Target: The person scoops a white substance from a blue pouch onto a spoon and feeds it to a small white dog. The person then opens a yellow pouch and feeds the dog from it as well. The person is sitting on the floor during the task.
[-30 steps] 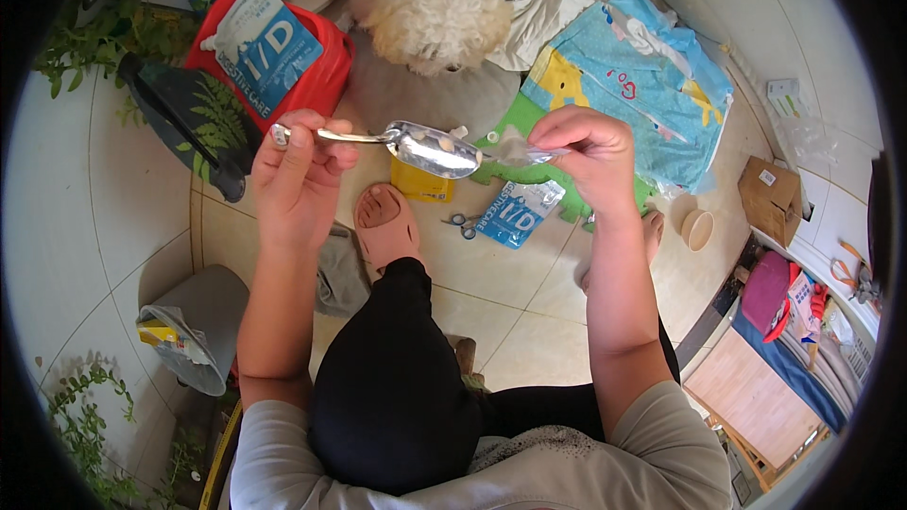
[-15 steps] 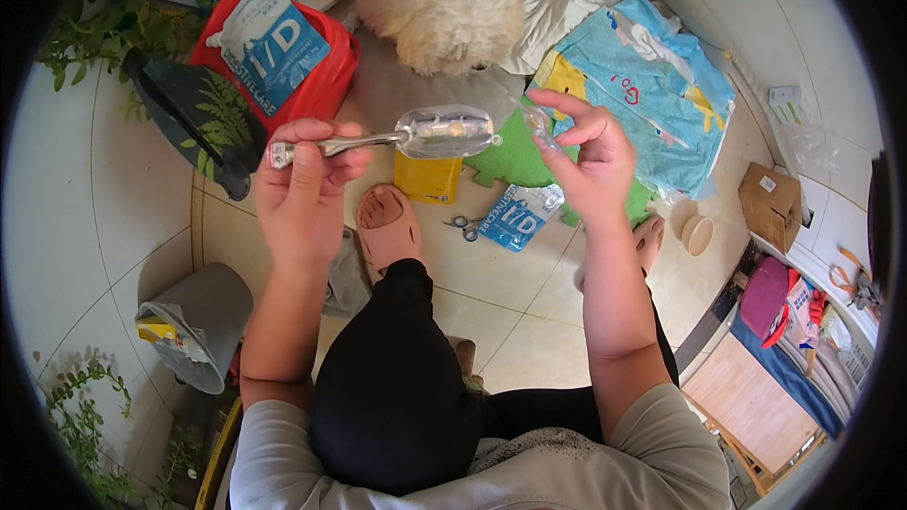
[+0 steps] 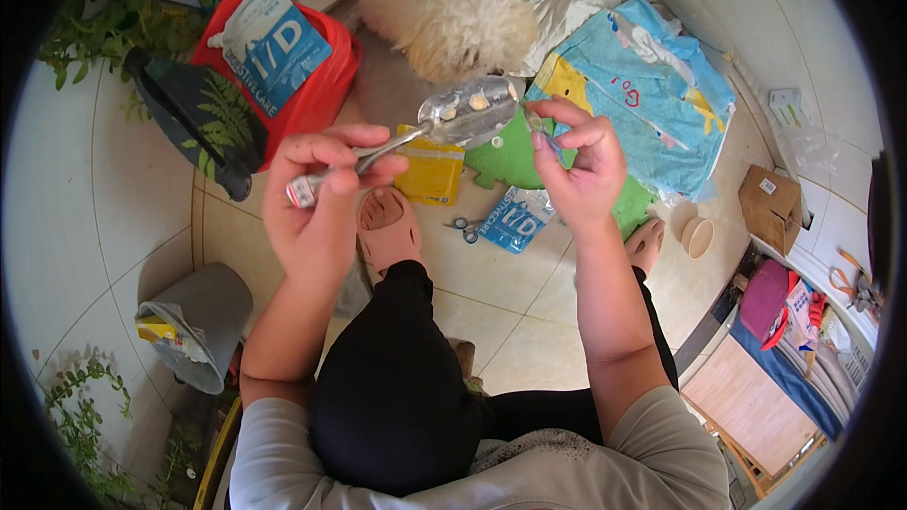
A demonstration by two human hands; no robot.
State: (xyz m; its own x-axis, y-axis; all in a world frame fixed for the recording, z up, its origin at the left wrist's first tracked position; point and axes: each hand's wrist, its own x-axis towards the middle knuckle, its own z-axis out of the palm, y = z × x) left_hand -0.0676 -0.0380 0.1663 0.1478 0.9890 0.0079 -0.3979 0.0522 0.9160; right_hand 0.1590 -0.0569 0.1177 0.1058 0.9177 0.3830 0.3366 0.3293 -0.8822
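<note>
My left hand [image 3: 312, 217] is closed around the handle of a large metal spoon [image 3: 487, 118]. The spoon's long bowl tilts up to the right and has a few small pale pieces in it. Opposite its tip, my right hand [image 3: 586, 165] pinches a small clear plastic piece [image 3: 545, 139] between thumb and fingers; its exact kind cannot be made out. The bowl's far end is close to these fingers; whether they touch is unclear. Just beyond the spoon is a fluffy cream-white dog [image 3: 449, 14], its head lowered toward the bowl.
On the floor are a yellow packet [image 3: 430, 170], small scissors [image 3: 465, 229], a blue-and-white pouch [image 3: 515, 219], a green mat [image 3: 515, 156] and a paper cup [image 3: 697, 237]. A red container [image 3: 345, 66] with another pouch stands left, a grey bin [image 3: 222, 312] nearer. A blue cloth [image 3: 652, 113] lies right.
The spoon has moved right and its bowl has risen and tilted toward my right hand. My left hand has shifted right with it. The dog's head has come slightly right and lower.
</note>
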